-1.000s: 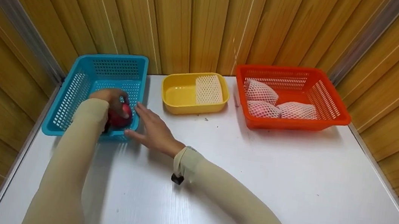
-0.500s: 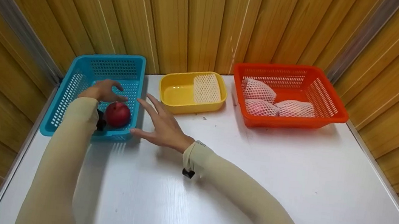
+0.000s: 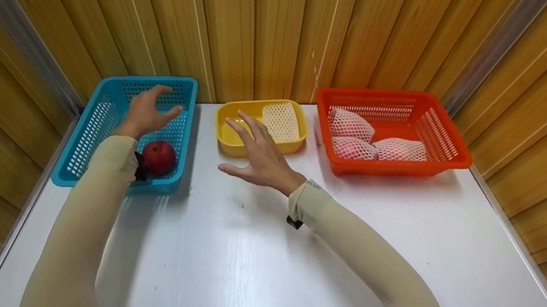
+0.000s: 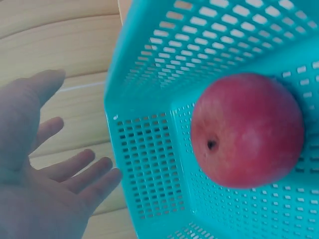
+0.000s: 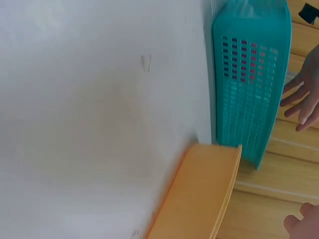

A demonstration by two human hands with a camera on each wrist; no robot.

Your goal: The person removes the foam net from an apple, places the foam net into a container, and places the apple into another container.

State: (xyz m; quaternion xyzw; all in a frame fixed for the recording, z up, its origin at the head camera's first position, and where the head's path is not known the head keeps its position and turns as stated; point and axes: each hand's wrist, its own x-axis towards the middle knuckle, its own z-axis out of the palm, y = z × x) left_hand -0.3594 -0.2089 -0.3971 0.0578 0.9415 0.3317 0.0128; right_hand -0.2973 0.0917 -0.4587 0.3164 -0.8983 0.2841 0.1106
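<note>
A red apple (image 3: pixel 158 157) lies in the front right corner of the blue basket (image 3: pixel 184 127); the left wrist view shows the apple (image 4: pixel 247 130) close up, its small dark hollow facing the camera. Over that basket, behind the fruit, is my left hand (image 3: pixel 145 113), its fingers spread and holding nothing. My right hand (image 3: pixel 265 160) is in the air before the yellow box (image 3: pixel 232 149), fingers apart, overlapping the box's front in the head view. Inside the box lies a piece of white foam netting (image 3: pixel 280 121).
At the right stands a red basket (image 3: pixel 397 163) with three fruits in foam nets (image 3: pixel 352 125). Wood-patterned walls (image 3: pixel 278 29) close off the back and both sides of the white table (image 3: pixel 219 251).
My left hand has let go of the apple and risen toward the back of the blue basket. My right hand has left that basket's side and moved right to the yellow box.
</note>
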